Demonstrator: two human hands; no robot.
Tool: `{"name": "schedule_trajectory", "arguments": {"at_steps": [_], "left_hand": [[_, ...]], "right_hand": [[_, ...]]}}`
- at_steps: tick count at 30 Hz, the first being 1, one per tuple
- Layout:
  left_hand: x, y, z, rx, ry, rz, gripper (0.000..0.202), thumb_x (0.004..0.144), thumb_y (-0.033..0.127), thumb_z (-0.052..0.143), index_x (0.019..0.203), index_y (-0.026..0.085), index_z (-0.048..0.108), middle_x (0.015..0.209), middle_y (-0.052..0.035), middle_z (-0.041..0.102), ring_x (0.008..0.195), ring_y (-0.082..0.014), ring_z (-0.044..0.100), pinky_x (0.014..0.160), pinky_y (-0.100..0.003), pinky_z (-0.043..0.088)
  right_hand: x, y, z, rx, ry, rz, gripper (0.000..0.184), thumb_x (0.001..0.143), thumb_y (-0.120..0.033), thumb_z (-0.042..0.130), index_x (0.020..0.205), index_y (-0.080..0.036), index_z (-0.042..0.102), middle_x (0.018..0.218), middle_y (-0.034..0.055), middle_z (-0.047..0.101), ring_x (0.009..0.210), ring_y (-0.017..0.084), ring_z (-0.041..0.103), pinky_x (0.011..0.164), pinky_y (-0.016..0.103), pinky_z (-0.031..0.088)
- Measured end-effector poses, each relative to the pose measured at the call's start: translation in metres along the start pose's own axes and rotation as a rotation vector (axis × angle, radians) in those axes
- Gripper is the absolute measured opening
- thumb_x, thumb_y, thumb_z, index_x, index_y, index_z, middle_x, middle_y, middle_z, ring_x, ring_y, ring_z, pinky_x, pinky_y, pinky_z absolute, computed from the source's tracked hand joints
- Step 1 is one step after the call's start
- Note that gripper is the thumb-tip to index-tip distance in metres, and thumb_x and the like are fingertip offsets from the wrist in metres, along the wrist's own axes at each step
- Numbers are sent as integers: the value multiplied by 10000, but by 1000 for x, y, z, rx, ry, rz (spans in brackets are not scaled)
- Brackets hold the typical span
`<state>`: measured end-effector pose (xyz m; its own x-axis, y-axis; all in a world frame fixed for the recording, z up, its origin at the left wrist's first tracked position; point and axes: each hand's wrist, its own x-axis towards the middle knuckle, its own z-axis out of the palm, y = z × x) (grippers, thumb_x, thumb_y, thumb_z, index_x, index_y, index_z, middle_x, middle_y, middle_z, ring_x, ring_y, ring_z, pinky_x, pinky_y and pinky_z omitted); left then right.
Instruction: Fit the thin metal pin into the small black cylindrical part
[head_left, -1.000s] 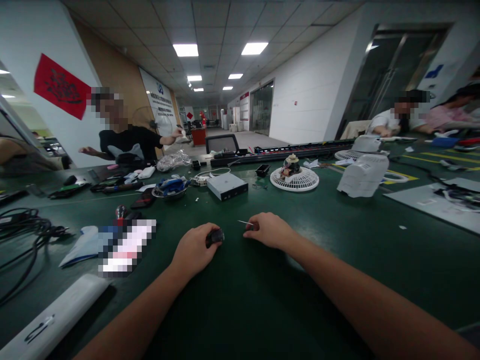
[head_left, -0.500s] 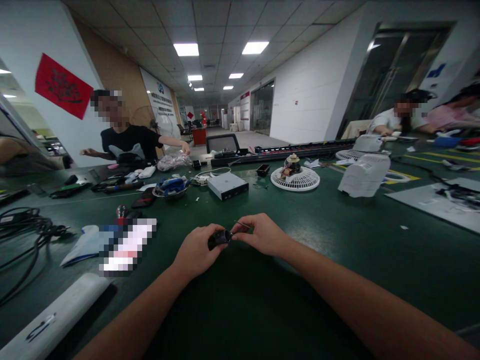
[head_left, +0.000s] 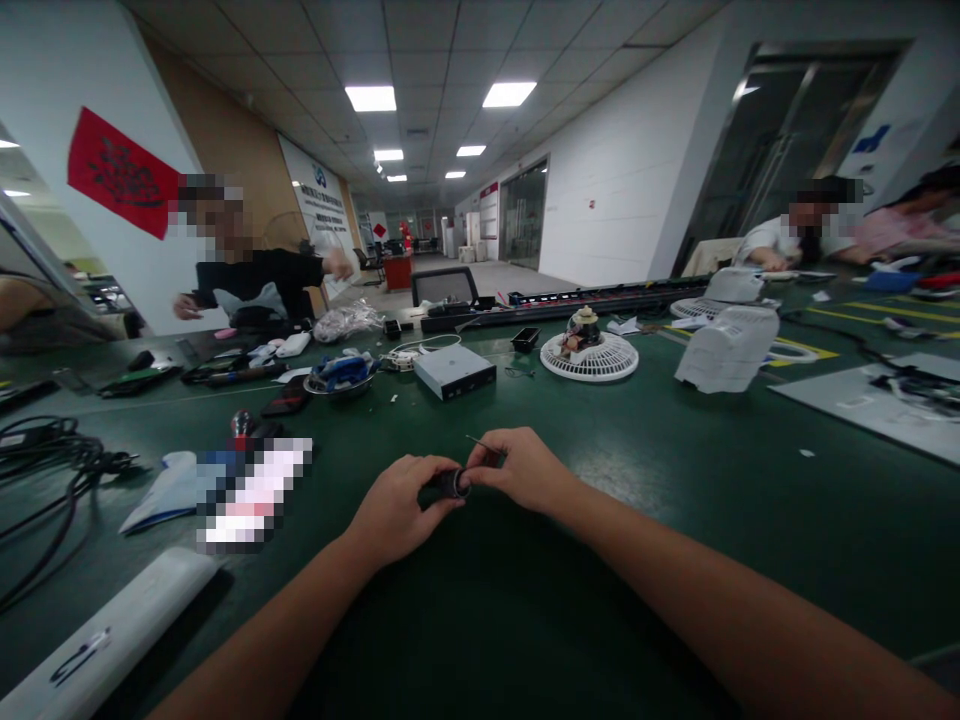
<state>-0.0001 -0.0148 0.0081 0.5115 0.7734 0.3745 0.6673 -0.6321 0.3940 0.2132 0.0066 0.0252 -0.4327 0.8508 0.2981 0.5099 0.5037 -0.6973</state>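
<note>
My left hand is closed round a dark, short cylindrical part whose ringed end faces right. My right hand meets it there, thumb and fingertips pinched at the open end of the cylinder. A thin metal rod sticks out up and to the left from between the right fingers; its kind is too small to tell. Whatever the right fingertips press into the cylinder is hidden. Both hands are held above the green table.
Ahead stand a grey optical drive, a bowl with blue items and a white fan grille with a motor. Black cables and a white case lie left. A co-worker sits across the table.
My right fingertips have moved in against the cylinder's end, closing the small gap. The cylinder has shifted slightly right. Across the table, the co-worker's arm has lifted.
</note>
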Motion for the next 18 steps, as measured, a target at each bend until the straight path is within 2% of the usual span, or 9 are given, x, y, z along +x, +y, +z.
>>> {"name": "schedule_trajectory", "arguments": {"at_steps": [5, 8, 15, 18], "left_hand": [[-1, 0, -1, 18, -42, 51, 314, 817, 267, 682, 1120, 245, 600, 1028, -30, 670, 934, -212, 599, 806, -349, 468], [0, 0, 0, 31, -40, 42, 316, 815, 268, 682, 1120, 239, 601, 1027, -35, 674, 934, -219, 602, 807, -358, 471], [5, -6, 2, 31, 95, -98, 292, 800, 236, 679, 1083, 245, 605, 983, -20, 688, 879, -214, 633, 775, -344, 492], [6, -10, 1, 8, 137, -177, 277, 793, 251, 684, 1060, 247, 610, 955, -11, 698, 856, -207, 651, 762, -333, 503]], "right_hand": [[-2, 1, 4, 43, -84, 51, 113, 763, -294, 715, 783, -183, 723, 721, 0, 692, 643, 122, 602, 580, 235, 420], [-2, 1, 6, 23, -64, 62, 135, 753, -310, 712, 778, -177, 709, 702, -1, 678, 630, 123, 593, 563, 234, 409], [-1, -3, 2, 4, 52, 4, 166, 833, -291, 606, 949, -173, 612, 804, 16, 664, 645, 115, 571, 556, 229, 406], [0, 1, -2, -87, 80, -9, 143, 855, -252, 568, 976, -180, 593, 796, 13, 657, 644, 120, 569, 570, 239, 403]]}}
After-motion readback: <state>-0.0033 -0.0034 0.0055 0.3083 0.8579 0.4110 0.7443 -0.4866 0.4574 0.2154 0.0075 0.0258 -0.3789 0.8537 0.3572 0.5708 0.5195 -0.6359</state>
